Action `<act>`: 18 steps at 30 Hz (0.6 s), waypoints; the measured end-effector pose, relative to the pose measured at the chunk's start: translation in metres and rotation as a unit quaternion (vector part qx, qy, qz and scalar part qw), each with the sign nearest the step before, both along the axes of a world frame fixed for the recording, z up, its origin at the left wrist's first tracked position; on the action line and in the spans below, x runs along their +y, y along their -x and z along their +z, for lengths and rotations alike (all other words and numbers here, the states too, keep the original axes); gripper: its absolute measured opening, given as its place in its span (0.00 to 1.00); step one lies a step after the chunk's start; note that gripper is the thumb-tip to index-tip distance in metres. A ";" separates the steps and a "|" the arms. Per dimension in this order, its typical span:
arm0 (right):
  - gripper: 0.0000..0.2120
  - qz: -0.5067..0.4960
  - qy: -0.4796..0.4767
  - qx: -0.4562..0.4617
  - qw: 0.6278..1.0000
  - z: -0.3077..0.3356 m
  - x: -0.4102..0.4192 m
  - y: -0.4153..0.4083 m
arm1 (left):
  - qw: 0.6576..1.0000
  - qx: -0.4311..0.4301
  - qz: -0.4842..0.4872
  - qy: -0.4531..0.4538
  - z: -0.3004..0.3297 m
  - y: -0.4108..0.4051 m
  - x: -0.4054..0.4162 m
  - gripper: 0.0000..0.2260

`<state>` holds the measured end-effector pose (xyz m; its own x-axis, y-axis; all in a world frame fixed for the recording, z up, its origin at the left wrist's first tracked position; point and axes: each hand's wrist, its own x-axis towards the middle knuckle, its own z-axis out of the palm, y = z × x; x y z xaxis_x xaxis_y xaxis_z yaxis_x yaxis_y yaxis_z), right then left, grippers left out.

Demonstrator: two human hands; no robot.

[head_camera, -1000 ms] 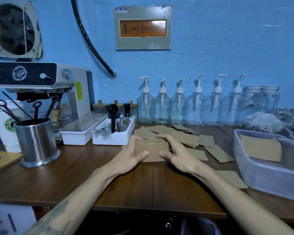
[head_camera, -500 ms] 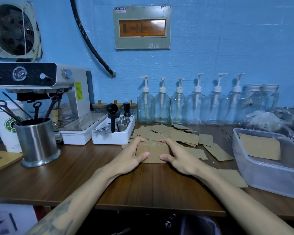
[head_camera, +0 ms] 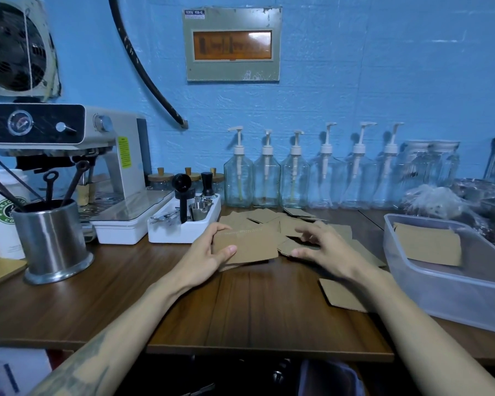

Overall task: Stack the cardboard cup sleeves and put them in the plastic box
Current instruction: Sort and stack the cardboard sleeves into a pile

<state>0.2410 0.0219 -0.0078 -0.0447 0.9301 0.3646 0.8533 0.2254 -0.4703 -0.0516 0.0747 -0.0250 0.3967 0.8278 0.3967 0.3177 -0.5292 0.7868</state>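
Cardboard cup sleeves [head_camera: 272, 221] lie scattered in a loose, overlapping heap toward the back middle of the counter [head_camera: 126, 295], just in front of a row of pump bottles [head_camera: 295, 178]. At the counter's right edge stands the plastic box [head_camera: 429, 287], translucent, with a few flattened sleeves [head_camera: 427, 243] already lying against its far wall. One stray sleeve [head_camera: 343, 294] rests near the front, just beside the box. Nearer the middle, a small stack [head_camera: 249, 245] of sleeves is raised slightly off the wood; the left hand [head_camera: 209, 252] grips its left end, thumb on top and fingers curled behind. The right hand [head_camera: 323, 247] hovers over the heap with fingers loosely spread and relaxed, holding nothing, its fingertips close to a loose sleeve. These pieces look light, thin and fairly stiff, though they would likely bend if squeezed flat-on, and a stack could fan out or slide apart. Pinching the stack across its short ends, thumb above and fingers below, seems the steadiest hold, with the edges squared against the counter before carrying it to the box.
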 end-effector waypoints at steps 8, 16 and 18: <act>0.26 -0.101 0.102 -0.117 0.983 -0.005 -0.001 -0.012 | 0.998 0.058 0.000 -0.004 -0.005 0.001 0.006 0.13; 0.19 -0.098 0.059 0.019 0.993 0.005 -0.006 -0.005 | 0.998 0.058 -0.006 -0.013 -0.003 0.001 0.001 0.13; 0.13 -0.079 0.055 0.073 0.993 0.006 -0.004 -0.004 | 0.998 0.063 -0.001 -0.023 -0.002 0.000 0.002 0.13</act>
<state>0.2450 0.0175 -0.0013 0.1517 0.9556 0.2528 0.7947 0.0342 -0.6061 -0.0519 0.0765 -0.0273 0.4479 0.8091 0.3805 0.4113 -0.5643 0.7158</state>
